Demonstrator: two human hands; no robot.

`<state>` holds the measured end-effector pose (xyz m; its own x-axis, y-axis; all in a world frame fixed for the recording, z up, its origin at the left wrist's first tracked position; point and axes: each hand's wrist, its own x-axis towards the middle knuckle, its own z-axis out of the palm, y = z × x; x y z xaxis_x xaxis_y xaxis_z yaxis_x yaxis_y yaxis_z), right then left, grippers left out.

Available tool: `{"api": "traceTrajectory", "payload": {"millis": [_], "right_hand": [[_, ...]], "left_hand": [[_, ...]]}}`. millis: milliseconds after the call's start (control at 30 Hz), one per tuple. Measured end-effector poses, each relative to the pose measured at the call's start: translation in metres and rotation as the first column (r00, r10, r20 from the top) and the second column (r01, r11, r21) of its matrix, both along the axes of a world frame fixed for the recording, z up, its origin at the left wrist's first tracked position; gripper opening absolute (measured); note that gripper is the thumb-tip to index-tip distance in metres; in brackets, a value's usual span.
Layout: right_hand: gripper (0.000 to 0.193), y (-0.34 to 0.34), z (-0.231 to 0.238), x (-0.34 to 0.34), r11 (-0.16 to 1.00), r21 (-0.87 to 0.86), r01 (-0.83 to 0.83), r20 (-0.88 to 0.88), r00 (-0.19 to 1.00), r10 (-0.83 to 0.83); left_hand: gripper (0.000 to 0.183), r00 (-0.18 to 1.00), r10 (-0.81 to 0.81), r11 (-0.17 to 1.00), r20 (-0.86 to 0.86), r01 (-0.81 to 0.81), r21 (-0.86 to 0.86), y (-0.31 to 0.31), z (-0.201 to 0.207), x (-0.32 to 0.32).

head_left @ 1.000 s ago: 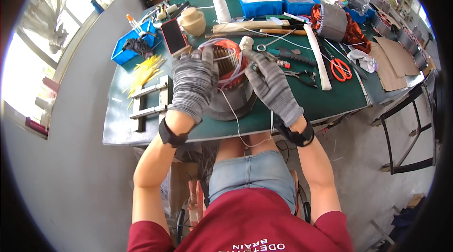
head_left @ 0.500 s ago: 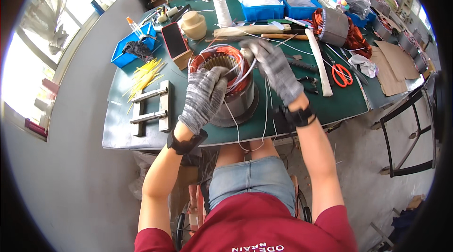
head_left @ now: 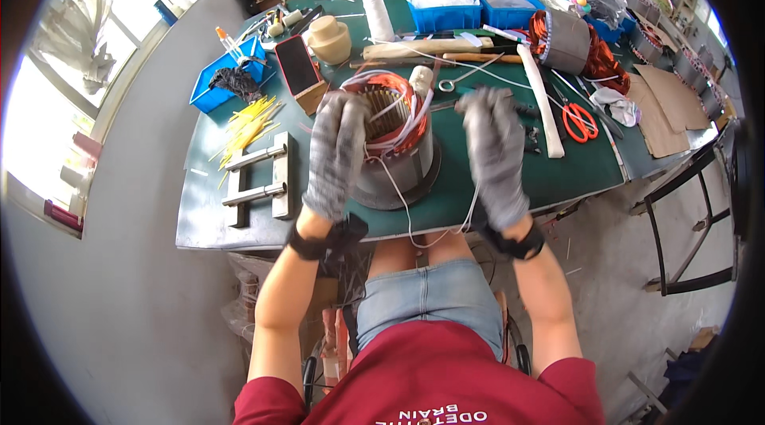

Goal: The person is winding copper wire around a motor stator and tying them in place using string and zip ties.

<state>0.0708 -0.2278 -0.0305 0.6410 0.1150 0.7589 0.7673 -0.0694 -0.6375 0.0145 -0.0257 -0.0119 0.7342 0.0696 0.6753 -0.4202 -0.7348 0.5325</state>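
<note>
here, knit-gloved left hand (head_left: 335, 156) grips the ribbed steel stator (head_left: 396, 146); right hand (head_left: 496, 156) pinches white cord (head_left: 398, 194).

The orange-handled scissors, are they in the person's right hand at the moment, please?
No, the orange-handled scissors lie on the green table, apart from the right hand.

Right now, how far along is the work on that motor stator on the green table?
Done: copper coils already sit in the stator, which stands upright on the table. In hand: the gloved left hand rests against the windings, while the right hand pulls a white cord to the side. Left: loose cord hangs over the table edge, so tying looks unfinished.
</note>
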Motion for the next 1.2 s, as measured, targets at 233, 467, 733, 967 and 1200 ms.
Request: {"api": "traceTrajectory", "payload": {"millis": [233, 467, 733, 967, 1200], "right_hand": [[0.022, 0.054, -0.009, 0.024, 0.975, -0.200, 0.102, 0.244, 0.969, -0.051], [0.015, 0.049, -0.023, 0.046, 0.972, -0.216, -0.089, 0.129, 0.985, 0.118], [0.020, 0.044, -0.028, 0.046, 0.943, -0.320, 0.086, 0.211, 0.977, -0.017], [0.036, 0.024, -0.009, -0.003, 0.928, -0.245, 0.280, 0.045, 0.960, -0.278], [0.035, 0.002, -0.035, -0.045, 0.956, -0.217, 0.196, 0.047, 0.981, -0.190]], "left_hand": [[0.020, 0.995, 0.078, 0.941, -0.062, -0.094, -0.324, -0.018, 0.003, -0.018], [0.034, 0.874, 0.476, 0.576, 0.098, -0.226, -0.786, 0.041, -0.027, -0.012], [0.032, 0.947, -0.101, 0.625, 0.305, -0.178, 0.760, -0.037, 0.062, -0.025], [0.018, 0.989, 0.076, 0.580, -0.130, 0.062, 0.812, 0.011, 0.011, 0.003], [0.010, 0.981, -0.077, 0.956, -0.181, 0.124, 0.268, -0.013, 0.011, -0.005]]}}
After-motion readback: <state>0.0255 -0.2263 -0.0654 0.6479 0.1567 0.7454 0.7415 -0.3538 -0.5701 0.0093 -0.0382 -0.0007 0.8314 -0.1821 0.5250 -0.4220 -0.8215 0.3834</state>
